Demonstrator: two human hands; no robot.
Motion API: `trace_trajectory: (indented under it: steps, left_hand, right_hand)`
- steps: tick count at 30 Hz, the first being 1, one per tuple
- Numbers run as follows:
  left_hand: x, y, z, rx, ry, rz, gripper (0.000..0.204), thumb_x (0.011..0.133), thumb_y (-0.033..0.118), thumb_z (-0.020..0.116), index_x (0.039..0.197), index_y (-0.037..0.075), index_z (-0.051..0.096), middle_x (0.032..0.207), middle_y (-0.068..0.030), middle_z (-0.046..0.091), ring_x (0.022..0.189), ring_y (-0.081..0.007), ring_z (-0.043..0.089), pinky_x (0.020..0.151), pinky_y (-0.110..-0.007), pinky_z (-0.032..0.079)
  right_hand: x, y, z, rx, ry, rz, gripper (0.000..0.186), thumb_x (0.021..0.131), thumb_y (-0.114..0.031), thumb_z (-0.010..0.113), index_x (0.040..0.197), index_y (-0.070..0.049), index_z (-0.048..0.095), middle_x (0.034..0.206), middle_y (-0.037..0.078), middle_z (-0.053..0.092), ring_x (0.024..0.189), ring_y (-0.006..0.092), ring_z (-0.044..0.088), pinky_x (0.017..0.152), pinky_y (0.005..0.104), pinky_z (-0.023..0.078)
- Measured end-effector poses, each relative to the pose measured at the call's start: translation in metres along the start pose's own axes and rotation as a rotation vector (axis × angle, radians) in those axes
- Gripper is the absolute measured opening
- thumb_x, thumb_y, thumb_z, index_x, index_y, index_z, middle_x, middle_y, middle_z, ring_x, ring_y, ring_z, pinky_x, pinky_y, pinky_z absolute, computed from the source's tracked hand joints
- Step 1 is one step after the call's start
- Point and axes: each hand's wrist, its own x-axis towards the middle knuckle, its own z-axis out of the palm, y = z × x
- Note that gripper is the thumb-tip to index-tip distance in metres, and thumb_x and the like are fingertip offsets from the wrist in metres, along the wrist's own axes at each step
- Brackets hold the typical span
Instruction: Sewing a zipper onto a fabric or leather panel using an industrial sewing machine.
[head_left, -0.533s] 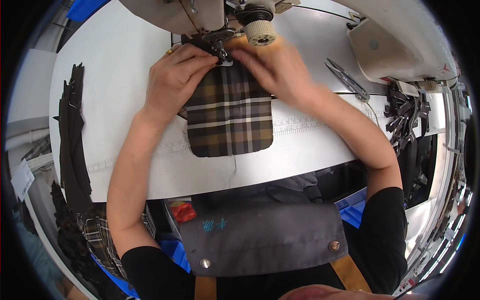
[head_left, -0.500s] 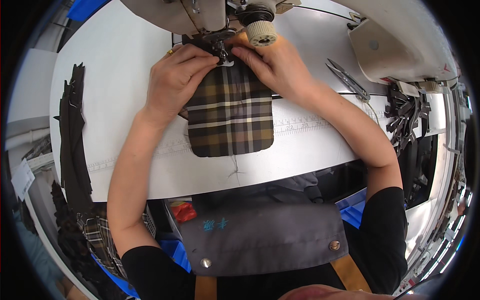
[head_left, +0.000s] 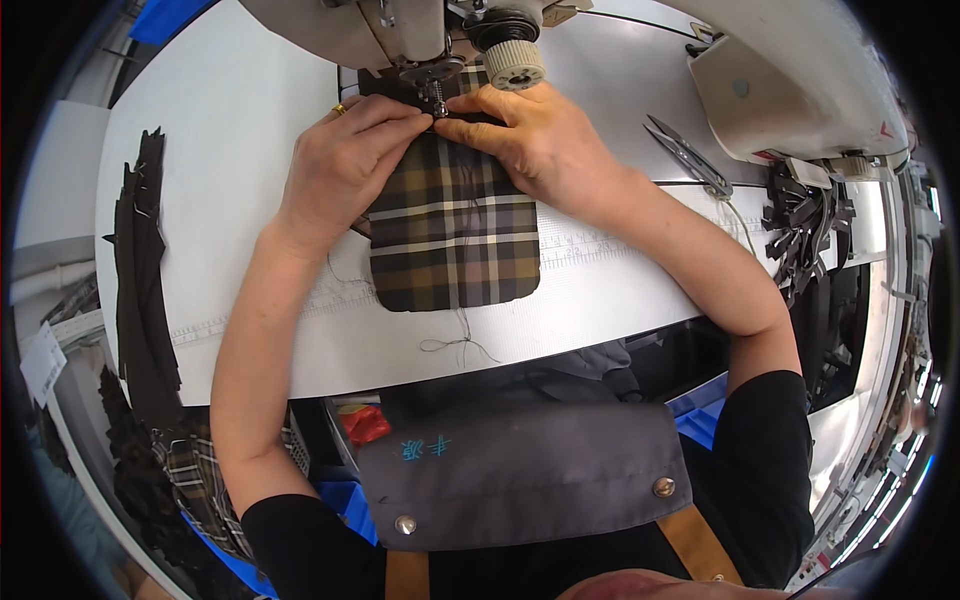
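A panel of plaid fabric [head_left: 455,240], checked in black, olive brown and grey and crossed by pale stripes, is laid flat on a white worktable [head_left: 220,200]. Its lower corners are rounded, and fine loose threads [head_left: 462,342] are trailed from its lower edge, ending in a loop on the tabletop. The panel's upper end is set at the presser foot [head_left: 440,108] of a cream sewing machine [head_left: 350,25].

By the left hand [head_left: 345,165], on which a yellow ring [head_left: 340,108] is worn, the panel's upper left edge is met; the fingers are bent and the tips brought together with the thumb, but whether cloth is pinched between them cannot be told. The right hand [head_left: 555,145] is held partly open, its index finger and thumb stretched forward and parted beside the foot, and the cloth is touched from the right without being gripped.

The panel is framed between the two hands, its upper end at the fingertips, its broad lower part spread below them toward the table's near edge. Printed ruler markings [head_left: 590,243] are partly covered by it. A pair of metal thread snips [head_left: 690,158] is placed to the right, near a bunch of dark strips [head_left: 805,225].
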Motion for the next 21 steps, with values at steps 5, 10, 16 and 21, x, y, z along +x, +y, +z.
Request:
trace_trajectory:
  steps: [5, 10, 16, 21]
  left_hand:
    - [-0.002, -0.002, 0.002, -0.002, -0.009, -0.005, 0.016, 0.077, 0.002, 0.07, 0.092, 0.007, 0.071, 0.092, -0.0008, 0.067, 0.082, -0.0217, 0.065, 0.068, -0.032, 0.055]
    - [0.001, -0.009, 0.006, 0.016, 0.009, -0.016, 0.016, 0.077, 0.002, 0.069, 0.092, 0.007, 0.071, 0.093, -0.0009, 0.067, 0.082, -0.0217, 0.065, 0.07, -0.032, 0.055]
    - [0.001, -0.013, 0.004, 0.058, -0.015, -0.006, 0.02, 0.077, 0.0, 0.068, 0.095, 0.008, 0.072, 0.096, -0.0014, 0.068, 0.086, -0.0226, 0.066, 0.074, -0.033, 0.056]
    - [0.0, -0.012, 0.005, 0.004, 0.009, -0.059, 0.023, 0.076, -0.001, 0.067, 0.095, 0.01, 0.073, 0.097, -0.0006, 0.069, 0.087, -0.0223, 0.067, 0.075, -0.032, 0.056]
  right_hand:
    - [-0.001, 0.0, 0.0, -0.043, -0.007, -0.007, 0.039, 0.074, -0.005, 0.065, 0.111, -0.013, 0.071, 0.102, 0.001, 0.061, 0.087, 0.0196, 0.054, 0.077, 0.0317, 0.047]
    - [0.005, 0.004, 0.003, -0.029, -0.029, 0.055, 0.038, 0.074, -0.005, 0.065, 0.11, -0.014, 0.071, 0.099, 0.0, 0.061, 0.091, 0.0201, 0.055, 0.079, 0.0326, 0.046]
    - [0.004, 0.008, 0.004, -0.037, -0.041, 0.064, 0.039, 0.074, -0.006, 0.065, 0.112, -0.015, 0.071, 0.096, 0.0, 0.06, 0.091, 0.0204, 0.056, 0.08, 0.0318, 0.045]
    - [0.007, 0.007, 0.003, -0.106, -0.031, 0.025, 0.039, 0.074, -0.007, 0.065, 0.112, -0.015, 0.07, 0.095, 0.0, 0.06, 0.091, 0.0202, 0.056, 0.08, 0.0318, 0.045]
